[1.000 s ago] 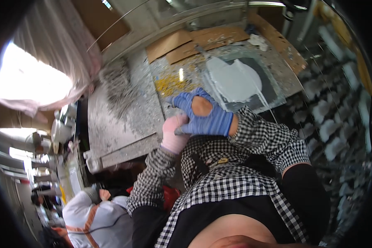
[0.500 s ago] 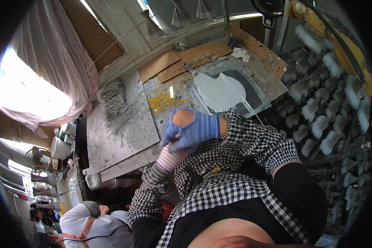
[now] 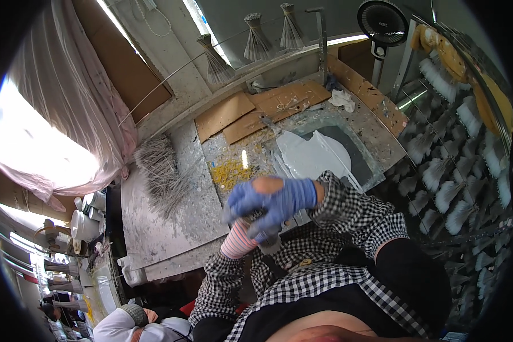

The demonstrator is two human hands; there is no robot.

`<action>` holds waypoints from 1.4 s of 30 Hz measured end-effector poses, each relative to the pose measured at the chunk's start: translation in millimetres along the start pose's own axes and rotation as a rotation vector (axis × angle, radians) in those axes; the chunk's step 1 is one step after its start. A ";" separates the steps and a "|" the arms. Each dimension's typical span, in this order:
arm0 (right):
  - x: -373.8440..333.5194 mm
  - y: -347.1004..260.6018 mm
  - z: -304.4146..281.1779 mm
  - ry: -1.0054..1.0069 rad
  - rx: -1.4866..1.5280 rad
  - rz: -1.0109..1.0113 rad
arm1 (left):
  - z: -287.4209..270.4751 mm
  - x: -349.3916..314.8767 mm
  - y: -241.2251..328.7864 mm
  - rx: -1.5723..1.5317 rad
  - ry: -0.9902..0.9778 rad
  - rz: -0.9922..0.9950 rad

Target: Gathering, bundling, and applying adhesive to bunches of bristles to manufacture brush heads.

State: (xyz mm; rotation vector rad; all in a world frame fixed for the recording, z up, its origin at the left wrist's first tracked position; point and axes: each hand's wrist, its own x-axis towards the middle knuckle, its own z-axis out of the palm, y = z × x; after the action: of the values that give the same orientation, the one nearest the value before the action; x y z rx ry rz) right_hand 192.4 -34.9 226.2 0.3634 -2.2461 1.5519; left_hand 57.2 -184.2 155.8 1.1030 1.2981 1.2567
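My right hand [image 3: 282, 199], in a blue knit glove with bare skin showing at the thumb, lies over my left hand [image 3: 239, 240], whose glove is pink and white striped. Both are closed together in front of my checked apron. From beneath the right hand's fingers pokes the end of a bundle of thin grey strands [image 3: 271, 245]; the rest of it is hidden. Motion blurs the fingers. Beyond the hands, yellow rubber bands [image 3: 231, 173] lie scattered on the bench. A heap of loose grey strands [image 3: 158, 176] rests on the board to the left.
White paste [image 3: 310, 154] is spread on a dark pane, a long stick [image 3: 339, 162] across it. Cardboard sheets [image 3: 273, 108] cover the bench's back. Tied bundles [image 3: 257, 40] hang on a rod. A rack of grey tufts [image 3: 450, 171] stands right, a fan [image 3: 383, 23] behind. Another person [image 3: 119, 325] sits lower left.
The view has tilted, so the bench sits lower in the picture. My right hand has shifted over the left, and the end of the grey bundle now shows below it.
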 end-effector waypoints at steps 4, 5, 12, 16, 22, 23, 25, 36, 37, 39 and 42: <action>2.2 6.9 31.2 0.131 -0.472 -0.292 | -0.4 3.5 -3.7 0.042 0.051 0.029; 0.4 16.6 39.6 0.291 -0.571 -0.320 | 1.6 3.7 -1.4 0.054 0.075 0.042; 11.4 -19.5 10.8 0.585 -0.583 -0.222 | 12.3 2.4 16.2 0.156 0.330 0.017; -29.8 -18.6 3.7 0.763 -0.293 0.034 | 14.5 -3.2 -5.3 -0.961 0.421 -0.287; -65.2 1.4 33.1 0.843 -0.020 0.404 | 38.1 -3.2 -42.8 -1.902 0.266 -0.406; -68.5 1.6 36.9 0.839 -0.016 0.413 | 38.2 -4.2 -43.6 -1.909 0.274 -0.409; -73.0 1.8 41.7 0.865 0.043 0.470 | 36.3 -4.3 -45.2 -2.050 0.223 -0.427; -81.6 7.0 51.9 0.849 0.102 0.489 | 47.5 -9.7 -65.4 -1.248 0.597 -0.349; -82.5 7.6 52.6 0.854 0.119 0.503 | 45.5 -10.7 -62.7 -1.385 0.581 -0.398; -83.4 4.4 52.2 0.847 0.114 0.536 | 39.8 -11.1 -61.3 -1.522 0.564 -0.446; -84.0 4.7 54.9 0.852 0.105 0.544 | 34.5 -12.7 -74.7 -1.896 0.381 -0.470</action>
State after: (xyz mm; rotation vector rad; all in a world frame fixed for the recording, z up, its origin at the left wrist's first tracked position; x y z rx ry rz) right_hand 256.3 -85.1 167.1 -0.8077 -1.6277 1.6271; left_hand 94.5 -197.0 82.5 -0.7586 0.1053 1.5577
